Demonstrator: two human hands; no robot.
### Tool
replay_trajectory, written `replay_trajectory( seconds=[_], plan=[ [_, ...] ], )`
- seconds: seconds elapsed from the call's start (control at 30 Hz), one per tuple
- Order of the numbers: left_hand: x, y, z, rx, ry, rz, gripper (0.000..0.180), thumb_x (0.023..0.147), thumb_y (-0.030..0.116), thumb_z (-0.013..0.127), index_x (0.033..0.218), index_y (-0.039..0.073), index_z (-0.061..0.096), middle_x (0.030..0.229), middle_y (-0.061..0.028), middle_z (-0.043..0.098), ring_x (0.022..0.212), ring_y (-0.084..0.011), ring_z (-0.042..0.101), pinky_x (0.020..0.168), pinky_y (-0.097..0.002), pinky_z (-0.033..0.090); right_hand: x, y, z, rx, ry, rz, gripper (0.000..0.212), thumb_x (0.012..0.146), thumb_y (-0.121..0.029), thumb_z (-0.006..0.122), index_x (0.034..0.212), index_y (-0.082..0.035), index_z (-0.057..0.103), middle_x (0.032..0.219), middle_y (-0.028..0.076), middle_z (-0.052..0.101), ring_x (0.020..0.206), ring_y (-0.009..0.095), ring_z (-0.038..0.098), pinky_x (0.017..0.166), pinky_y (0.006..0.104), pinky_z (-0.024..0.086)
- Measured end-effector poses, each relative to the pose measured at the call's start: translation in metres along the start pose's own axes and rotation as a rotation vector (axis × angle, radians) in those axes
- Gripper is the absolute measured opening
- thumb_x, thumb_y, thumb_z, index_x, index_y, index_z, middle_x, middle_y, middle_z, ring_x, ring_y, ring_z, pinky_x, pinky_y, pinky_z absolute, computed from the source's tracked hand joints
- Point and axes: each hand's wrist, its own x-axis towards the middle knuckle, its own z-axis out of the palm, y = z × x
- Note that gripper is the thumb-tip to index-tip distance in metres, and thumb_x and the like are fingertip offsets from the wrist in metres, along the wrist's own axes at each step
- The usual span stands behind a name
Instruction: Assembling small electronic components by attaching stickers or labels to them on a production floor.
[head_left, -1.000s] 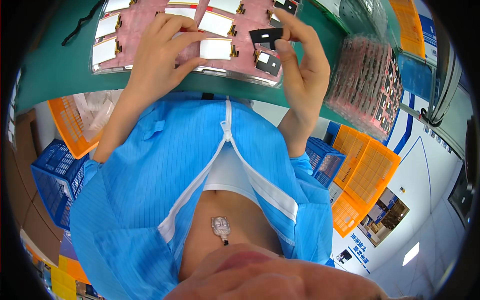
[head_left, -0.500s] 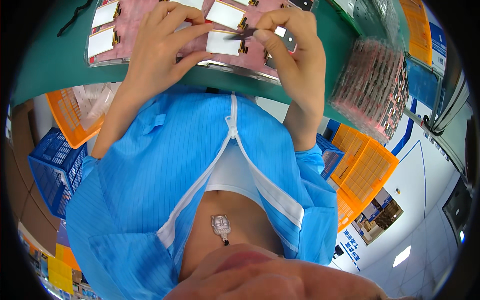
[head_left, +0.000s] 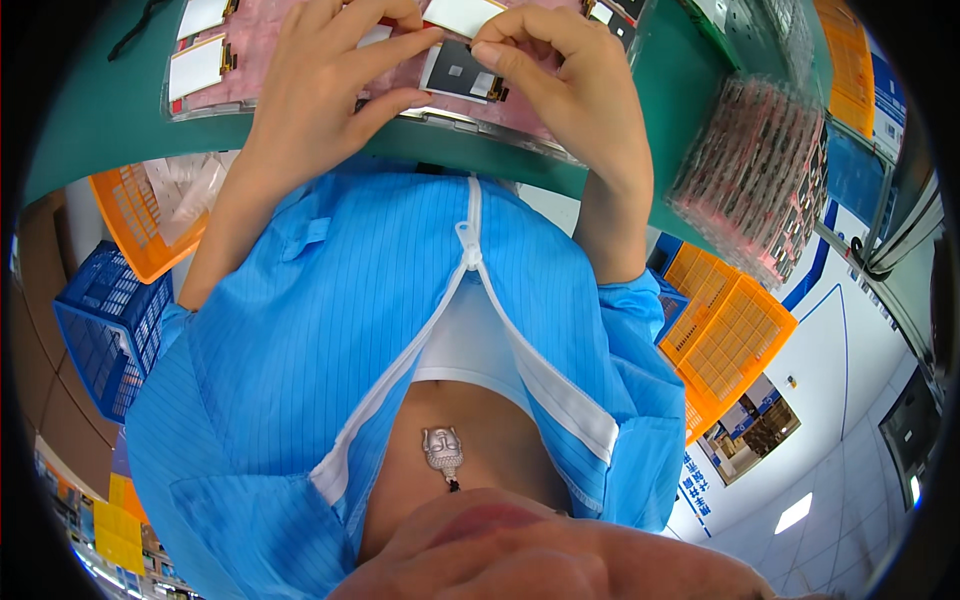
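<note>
Stretching across the top of the view, the flat green counter [head_left: 110, 120] carries the work, its near edge bowed by the lens. Below that edge, to the right, is an orange openwork plastic basket [head_left: 725, 330]. Near the counter's right edge leans a stack of clear plastic trays with pink and dark contents [head_left: 745, 175]. A shallow clear tray with a pink base [head_left: 240, 85] lies along the counter's near edge. Both hands are over it: the left hand [head_left: 325, 90] has thumb and forefinger spread wide, while the right hand [head_left: 570, 85] has thumb and forefinger drawn narrow; whether they grip anything cannot be told. White rectangular pieces with dark connectors [head_left: 195, 68] are set out in the tray. Over one of them, close to the counter's near edge, lies a thin black rectangular sheet with a small pale square [head_left: 458, 78], between the two hands, the right fingertips at its upper edge.
</note>
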Motion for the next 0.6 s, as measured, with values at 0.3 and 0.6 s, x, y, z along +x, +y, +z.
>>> replay_trajectory(
  seconds=[0.3,0.6],
  plan=[
    [0.0008,0.0004,-0.001,0.008,-0.01,-0.009,0.055,0.07,0.018,0.086,0.124,0.01,0.074,0.121,-0.0036,0.066,0.113,-0.0275,0.055,0.096,-0.0402,0.044,0.0068,-0.0191,-0.0032,-0.089,-0.116,0.541,0.009,0.086,-0.005,0.075,0.085,0.002,0.069,0.067,0.012,0.064,0.055,0.022,0.056,0.055,0.0339,0.043],
    [0.0015,0.0012,-0.0021,0.001,-0.018,-0.018,0.055,0.069,0.018,0.086,0.123,0.009,0.074,0.12,-0.0039,0.067,0.111,-0.0269,0.055,0.095,-0.0398,0.044,0.0058,-0.0168,-0.0021,-0.114,-0.132,0.532,0.01,0.086,-0.005,0.075,0.085,0.003,0.069,0.066,0.012,0.062,0.055,0.023,0.056,0.055,0.0354,0.043]
  ],
)
